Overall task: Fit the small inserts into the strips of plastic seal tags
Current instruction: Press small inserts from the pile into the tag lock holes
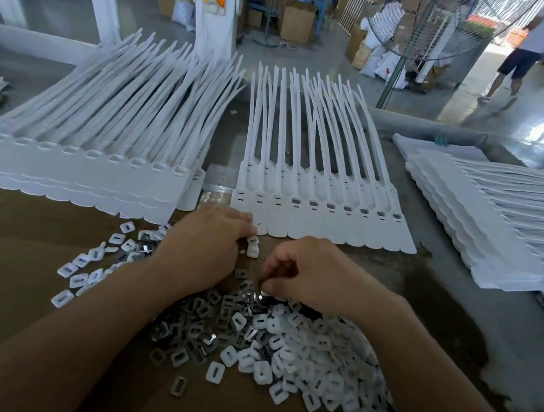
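The strip of seal tags (pixel 322 217) at 12 o'clock is smooth, matt white plastic. At 6 o'clock the metal inserts (pixel 204 339) are glossy grey, the plastic inserts (pixel 263 372) matt white. Matt brown cardboard (pixel 27 248) covers the counter (pixel 453 306), rough grey at 3 o'clock.
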{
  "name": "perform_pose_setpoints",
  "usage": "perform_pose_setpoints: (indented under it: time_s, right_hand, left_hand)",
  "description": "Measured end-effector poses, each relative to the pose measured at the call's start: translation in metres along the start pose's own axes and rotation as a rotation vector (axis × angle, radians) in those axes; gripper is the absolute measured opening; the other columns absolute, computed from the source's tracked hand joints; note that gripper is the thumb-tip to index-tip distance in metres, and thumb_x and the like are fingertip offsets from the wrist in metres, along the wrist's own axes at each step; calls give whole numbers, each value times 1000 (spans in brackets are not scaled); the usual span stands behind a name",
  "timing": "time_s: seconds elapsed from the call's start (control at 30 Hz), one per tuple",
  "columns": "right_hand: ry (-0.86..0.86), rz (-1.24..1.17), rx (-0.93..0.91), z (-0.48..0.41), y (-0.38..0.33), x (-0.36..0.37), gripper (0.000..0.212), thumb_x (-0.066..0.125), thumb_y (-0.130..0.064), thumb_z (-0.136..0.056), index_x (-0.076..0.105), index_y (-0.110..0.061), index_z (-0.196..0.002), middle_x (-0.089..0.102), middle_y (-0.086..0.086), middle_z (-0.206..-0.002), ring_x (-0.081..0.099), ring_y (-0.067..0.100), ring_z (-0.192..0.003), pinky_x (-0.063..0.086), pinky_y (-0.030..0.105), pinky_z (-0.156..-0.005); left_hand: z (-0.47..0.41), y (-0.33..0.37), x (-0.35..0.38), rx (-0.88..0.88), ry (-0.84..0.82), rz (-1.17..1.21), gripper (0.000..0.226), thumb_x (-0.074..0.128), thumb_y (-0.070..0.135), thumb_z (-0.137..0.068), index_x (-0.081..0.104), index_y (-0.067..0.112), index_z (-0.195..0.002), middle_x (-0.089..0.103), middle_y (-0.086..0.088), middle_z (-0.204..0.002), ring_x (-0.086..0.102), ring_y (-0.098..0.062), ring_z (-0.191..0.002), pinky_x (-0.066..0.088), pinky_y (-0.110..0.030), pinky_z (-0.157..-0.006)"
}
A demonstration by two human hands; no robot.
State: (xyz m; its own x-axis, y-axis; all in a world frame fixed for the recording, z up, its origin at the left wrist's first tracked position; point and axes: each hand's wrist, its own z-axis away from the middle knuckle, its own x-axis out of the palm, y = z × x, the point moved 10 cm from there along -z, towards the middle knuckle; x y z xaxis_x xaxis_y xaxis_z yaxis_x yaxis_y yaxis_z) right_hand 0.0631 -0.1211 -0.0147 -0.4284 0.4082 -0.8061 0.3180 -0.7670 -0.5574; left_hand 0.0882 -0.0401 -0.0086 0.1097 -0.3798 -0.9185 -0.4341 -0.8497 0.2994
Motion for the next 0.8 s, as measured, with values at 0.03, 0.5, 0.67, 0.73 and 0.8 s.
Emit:
perform_pose_setpoints:
  time_s: [0.03, 0.5, 0.67, 0.73, 0.8]
  right_hand:
    - [-2, 7, 0, 0, 0, 1, 8, 69, -26, -80, 69, -23, -88, 56, -20, -72, 52, -6, -70, 42, 8, -67]
    - [21, -146, 12, 5, 11, -6, 18, 62, -23, -87, 53, -29, -73, 56, -13, -73, 49, -3, -63, 39, 11, -61]
    - [148, -242, 38, 4, 25, -23, 16, 62, -16, -86, 58, -30, -80, 62, -9, -80, 57, 4, -76, 45, 17, -71]
    - [181, -210, 50, 2, 28, -32, 21, 60, -12, -87, 58, -32, -80, 62, -8, -80, 57, 4, -77, 46, 17, -71]
    - [212, -148, 65, -3, 32, -43, 23, 60, -11, -87, 59, -32, -77, 62, -8, -80, 58, 4, -76, 47, 18, -71]
  left_hand:
    - [-1, 0, 0, 5, 5, -2, 45, 46, 3, -82, 59, 22, -120, 50, 6, -134, 39, -14, -124, 24, -22, -102]
    - [-1, 1, 1, -8, -21, -9, 46, 45, 7, -83, 55, 25, -124, 46, 9, -137, 35, -13, -127, 23, -23, -104]
    - [2, 3, -2, 11, -16, 12, 46, 45, 5, -84, 55, 23, -125, 46, 8, -137, 36, -10, -126, 19, -17, -102]
    - [2, 5, -4, 21, 1, 26, 45, 45, 4, -83, 57, 21, -123, 48, 6, -135, 39, -9, -124, 19, -13, -97]
    - [2, 5, -5, 29, 20, 37, 45, 47, 3, -82, 58, 20, -122, 50, 5, -134, 41, -10, -123, 18, -12, -96]
